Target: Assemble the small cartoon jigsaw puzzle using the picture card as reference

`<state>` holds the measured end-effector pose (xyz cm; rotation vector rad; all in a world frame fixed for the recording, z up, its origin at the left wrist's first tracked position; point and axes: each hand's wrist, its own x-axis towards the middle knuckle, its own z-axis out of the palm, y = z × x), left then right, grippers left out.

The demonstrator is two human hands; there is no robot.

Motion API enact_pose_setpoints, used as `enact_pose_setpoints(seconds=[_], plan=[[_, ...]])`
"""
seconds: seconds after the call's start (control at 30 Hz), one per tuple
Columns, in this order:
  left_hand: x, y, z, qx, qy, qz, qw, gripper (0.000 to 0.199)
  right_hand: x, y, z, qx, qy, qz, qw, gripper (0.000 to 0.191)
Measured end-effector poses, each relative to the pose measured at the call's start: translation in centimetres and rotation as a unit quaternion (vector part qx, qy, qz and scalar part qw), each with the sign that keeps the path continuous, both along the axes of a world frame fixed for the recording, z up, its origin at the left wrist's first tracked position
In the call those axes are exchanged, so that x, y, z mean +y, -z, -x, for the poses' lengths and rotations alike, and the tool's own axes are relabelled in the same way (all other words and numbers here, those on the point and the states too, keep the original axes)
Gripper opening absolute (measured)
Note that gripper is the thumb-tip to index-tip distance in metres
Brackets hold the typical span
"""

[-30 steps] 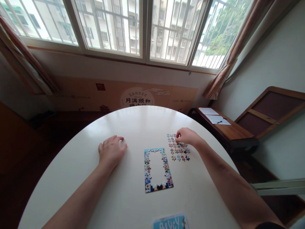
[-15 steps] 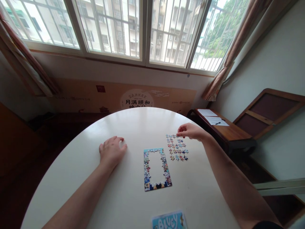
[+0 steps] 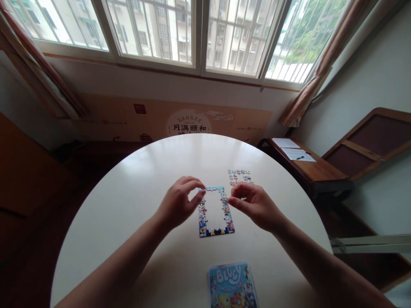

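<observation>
A glossy, round white table (image 3: pixel 128 239) spans the view. Above it, the left hand (image 3: pixel 180 203) curls loosely, thumb and forefinger slightly apart at the puzzle frame's upper-left corner; the right hand (image 3: pixel 257 206) bunches its fingertips beside the right edge, any piece between them indiscernible. The rectangular, colourful cardboard puzzle frame (image 3: pixel 228 219) surrounds bare tabletop, knobbed inside, beyond the Bluey picture (image 3: pixel 231 286) and near loose jigsaw pieces (image 3: pixel 246 179)

1. Looks like a room in a home, with patterned curtains (image 3: pixel 316 87) at both sides of the window (image 3: pixel 199 38), across the top.
2. Barred panes show apartment-like buildings (image 3: pixel 163 30) outside.
3. A round white table (image 3: pixel 128 205) fills the centre.
4. Papers (image 3: pixel 295 154) lie on low wooden furniture (image 3: pixel 327 169), right of the frame.
</observation>
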<state>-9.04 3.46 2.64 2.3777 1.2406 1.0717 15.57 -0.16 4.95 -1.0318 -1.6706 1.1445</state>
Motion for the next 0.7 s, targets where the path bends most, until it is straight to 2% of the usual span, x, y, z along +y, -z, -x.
enact_pose_setpoints(seconds=[0.07,0.13,0.27,0.4,0.47,0.53,0.63,0.7], plan=[[-1.7,-0.7,-1.6,-0.035,0.075,0.054,0.995,0.018,-0.2,1.4,0.2,0.028,-0.001,0.012,1.000,0.027],[-2.8,-1.0,-2.7,-0.081,0.107,0.123,0.983,0.015,0.2,2.6,0.2,0.053,-0.011,0.026,0.998,0.026],[-3.3,-0.7,-3.7,-0.169,0.099,0.244,0.950,0.012,0.6,3.9,0.2,0.095,-0.035,0.066,0.993,0.023],[-2.8,-0.5,-3.7,-0.225,0.094,0.343,0.907,0.014,0.3,4.0,0.5,0.076,-0.059,0.101,0.990,0.024],[-2.6,-0.5,-3.5,-0.229,0.091,0.360,0.900,0.013,0.2,3.6,0.3,0.020,-0.071,0.095,0.993,0.024],[-2.4,-0.4,-3.4,-0.205,0.084,0.349,0.910,0.011,0.5,3.2,-0.1,-0.078,-0.074,0.061,0.992,0.021],[-2.4,-0.1,-3.5,-0.114,0.072,0.340,0.931,0.012,1.0,2.6,-1.1,-0.235,-0.048,-0.018,0.971,0.017],[-2.5,0.1,-3.6,-0.050,0.068,0.336,0.938,0.014,1.3,2.3,-1.7,-0.299,-0.039,-0.053,0.952,0.012]])
